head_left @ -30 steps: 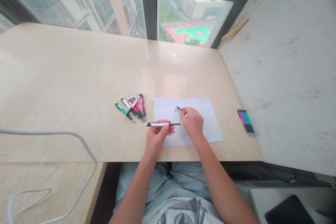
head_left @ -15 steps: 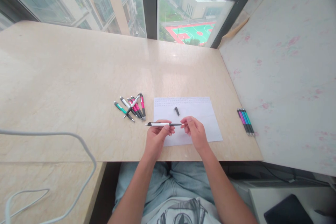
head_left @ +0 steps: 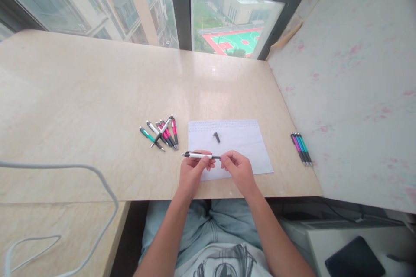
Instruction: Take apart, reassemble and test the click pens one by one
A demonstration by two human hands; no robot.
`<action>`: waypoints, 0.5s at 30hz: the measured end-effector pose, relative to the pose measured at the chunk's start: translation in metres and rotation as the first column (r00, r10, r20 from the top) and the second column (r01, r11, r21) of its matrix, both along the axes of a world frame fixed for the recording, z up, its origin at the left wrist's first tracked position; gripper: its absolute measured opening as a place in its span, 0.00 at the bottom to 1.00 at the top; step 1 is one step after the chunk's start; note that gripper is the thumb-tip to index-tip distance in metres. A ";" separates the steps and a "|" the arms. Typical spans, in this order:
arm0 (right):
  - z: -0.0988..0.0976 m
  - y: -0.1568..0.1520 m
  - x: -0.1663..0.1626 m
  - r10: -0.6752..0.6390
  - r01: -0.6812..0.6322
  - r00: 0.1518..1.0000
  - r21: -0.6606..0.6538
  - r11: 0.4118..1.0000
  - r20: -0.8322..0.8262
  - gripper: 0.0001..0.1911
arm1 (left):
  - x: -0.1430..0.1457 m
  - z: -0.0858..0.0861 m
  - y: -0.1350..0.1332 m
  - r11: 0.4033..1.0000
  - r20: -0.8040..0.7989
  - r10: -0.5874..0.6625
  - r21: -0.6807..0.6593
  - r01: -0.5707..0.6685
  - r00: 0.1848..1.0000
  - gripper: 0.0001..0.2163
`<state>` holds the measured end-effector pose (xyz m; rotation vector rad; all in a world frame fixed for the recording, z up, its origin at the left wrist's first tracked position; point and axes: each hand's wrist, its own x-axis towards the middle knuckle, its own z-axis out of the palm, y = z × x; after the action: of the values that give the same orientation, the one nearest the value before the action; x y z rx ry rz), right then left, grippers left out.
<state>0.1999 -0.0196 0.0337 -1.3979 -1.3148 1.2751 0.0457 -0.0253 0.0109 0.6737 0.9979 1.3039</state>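
Beige table (head_left: 97, 82) by the windows (head_left: 237, 21), loose pile of pens (head_left: 167, 132) on the left. Left hand (head_left: 191, 175) has the white pen (head_left: 198, 155) pinched over the paper's (head_left: 243, 140) left edge, right hand (head_left: 241, 171) is pinching its black end, neat pen row (head_left: 301, 149) far right.

Sheet of paper (head_left: 240, 138): one
Pens left of the sheet: six; one green pen (head_left: 146, 133), two white pens (head_left: 152, 127), three pink pens (head_left: 174, 127)
Row of pens (head_left: 300, 149) right of the sheet: four
Black piece (head_left: 217, 138) on the sheet: one
Held pen (head_left: 196, 155): one
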 end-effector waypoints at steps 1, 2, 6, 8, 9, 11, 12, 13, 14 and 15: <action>0.000 -0.001 0.001 0.000 -0.001 1.000 0.014 1.000 0.014 0.15 | 0.000 0.000 0.000 1.000 -0.003 0.000 -0.002 0.000 1.000 0.11; 0.000 -0.002 0.001 0.000 -0.001 1.000 0.030 1.000 0.027 0.15 | 0.000 0.000 0.000 1.000 -0.004 -0.001 -0.005 0.001 1.000 0.11; 0.001 -0.004 0.003 0.013 -0.022 0.997 0.117 0.993 0.076 0.12 | 0.000 0.001 -0.002 1.000 0.010 -0.002 -0.018 0.002 1.000 0.11; 0.002 -0.004 0.003 0.025 -0.040 0.995 0.159 0.987 0.092 0.11 | 0.000 0.002 -0.002 1.000 0.023 -0.004 -0.027 0.004 1.000 0.11; 0.002 -0.003 0.003 0.029 -0.043 0.996 0.169 0.985 0.089 0.11 | 0.000 0.003 -0.002 0.999 0.025 -0.005 -0.032 0.006 1.000 0.10; 0.001 -0.002 0.002 0.023 -0.030 0.999 0.154 0.988 0.047 0.11 | 0.000 0.004 -0.002 0.999 0.024 -0.007 -0.038 0.008 1.000 0.10; 0.000 -0.002 0.001 0.013 -0.014 1.000 0.126 0.992 0.011 0.11 | 0.000 0.004 -0.002 0.999 0.021 -0.008 -0.037 0.009 1.000 0.10; -0.002 -0.002 -0.001 -0.001 0.004 0.999 0.086 0.996 -0.033 0.12 | 0.000 0.004 -0.002 0.999 0.018 -0.009 -0.035 0.010 1.000 0.10; -0.004 -0.002 -0.004 -0.020 0.023 0.997 0.035 0.999 -0.081 0.14 | 0.000 0.004 -0.002 0.999 0.017 -0.011 -0.030 0.012 1.000 0.10; -0.006 -0.002 -0.007 -0.046 0.043 0.990 -0.023 0.999 -0.131 0.17 | 0.000 0.004 -0.002 1.000 0.016 -0.016 -0.027 0.016 1.000 0.10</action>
<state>0.1927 -0.0215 0.0282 -1.3265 -1.1787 1.3302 0.0454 -0.0276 0.0145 0.6483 0.9938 1.2780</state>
